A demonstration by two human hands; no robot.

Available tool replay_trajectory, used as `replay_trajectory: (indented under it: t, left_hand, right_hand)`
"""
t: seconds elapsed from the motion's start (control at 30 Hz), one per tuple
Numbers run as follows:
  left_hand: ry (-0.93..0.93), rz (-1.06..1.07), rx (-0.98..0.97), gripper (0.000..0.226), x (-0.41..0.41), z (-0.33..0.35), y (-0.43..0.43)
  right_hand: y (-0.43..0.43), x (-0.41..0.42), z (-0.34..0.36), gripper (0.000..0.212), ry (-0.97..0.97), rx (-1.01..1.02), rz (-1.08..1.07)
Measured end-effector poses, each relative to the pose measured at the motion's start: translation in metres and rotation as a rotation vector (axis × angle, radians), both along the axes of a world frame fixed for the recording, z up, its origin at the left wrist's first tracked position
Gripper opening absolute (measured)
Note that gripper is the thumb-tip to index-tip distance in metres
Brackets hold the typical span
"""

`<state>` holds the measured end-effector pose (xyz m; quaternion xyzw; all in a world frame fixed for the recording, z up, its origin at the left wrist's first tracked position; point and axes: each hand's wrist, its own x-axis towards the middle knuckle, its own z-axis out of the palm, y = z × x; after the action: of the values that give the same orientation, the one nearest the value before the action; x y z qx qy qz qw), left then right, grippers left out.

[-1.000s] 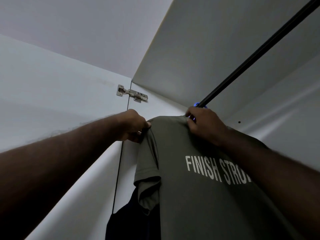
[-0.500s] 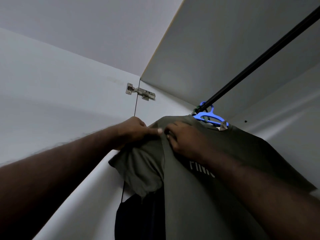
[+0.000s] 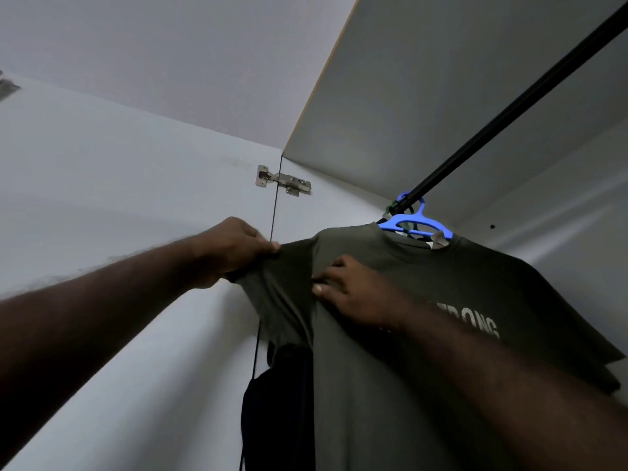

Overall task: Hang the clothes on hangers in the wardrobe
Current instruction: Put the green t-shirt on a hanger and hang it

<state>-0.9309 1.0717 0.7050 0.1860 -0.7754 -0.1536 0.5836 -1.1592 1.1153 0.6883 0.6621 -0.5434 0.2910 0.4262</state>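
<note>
An olive-green T-shirt with white lettering hangs on a blue hanger, hooked over the black wardrobe rail. My left hand grips the shirt's left sleeve at the shoulder and holds it out to the left. My right hand pinches the fabric at the sleeve seam on the shirt's front. My right forearm covers part of the lettering.
A dark garment hangs behind the green shirt at the left. The white wardrobe door stands open at the left, with a metal hinge. The wardrobe's top panel lies just above the rail.
My right hand left the hanger hook and came down to the shirt's sleeve seam. The left hand pulled the sleeve out to the left. The blue hanger now shows.
</note>
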Motion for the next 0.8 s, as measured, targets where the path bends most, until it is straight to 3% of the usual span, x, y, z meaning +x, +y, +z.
replay_trajectory:
  t: [0.07,0.1,0.2,0.3,0.4,0.43,0.53,0.6,0.7,0.8]
  left_hand:
    - [0.007,-0.030,-0.037,0.025,-0.010,-0.006,0.016]
    - [0.001,-0.059,-0.054,0.026,-0.016,-0.009,0.023]
    - [-0.084,-0.153,-0.096,0.021,-0.035,-0.022,0.043]
    - [-0.206,-0.255,-0.102,0.015,-0.055,-0.037,0.058]
    - [-0.179,-0.368,-0.061,0.010,-0.066,-0.054,0.062]
    - [-0.124,-0.334,-0.115,0.012,-0.066,-0.060,0.060]
    - [0.048,0.070,-0.441,0.016,-0.065,-0.086,0.046]
    - [0.048,0.167,-0.486,0.042,-0.067,-0.109,0.040]
    - [-0.150,0.311,-0.452,0.082,-0.086,-0.133,0.040]
    - [-0.109,0.449,-0.498,0.093,-0.110,-0.136,0.048]
  right_hand:
    - [0.013,0.013,0.000,0.083,-0.265,0.104,0.221]
    - [0.019,0.018,0.002,0.095,-0.411,0.147,0.313]
    - [0.039,0.023,0.003,0.085,-0.703,0.297,0.538]
    - [0.053,0.014,0.003,0.053,-0.664,0.391,0.657]
    - [0.070,0.002,0.010,0.026,-0.680,0.317,0.631]
    - [0.077,-0.002,0.012,0.020,-0.700,0.281,0.593]
    - [0.091,-0.020,0.016,0.012,-0.703,0.169,0.440]
    - [0.100,-0.031,0.016,0.014,-0.649,0.107,0.360]
    - [0.110,-0.041,0.016,0.017,-0.557,0.026,0.288]
    - [0.110,-0.047,0.021,0.023,-0.456,-0.110,0.190]
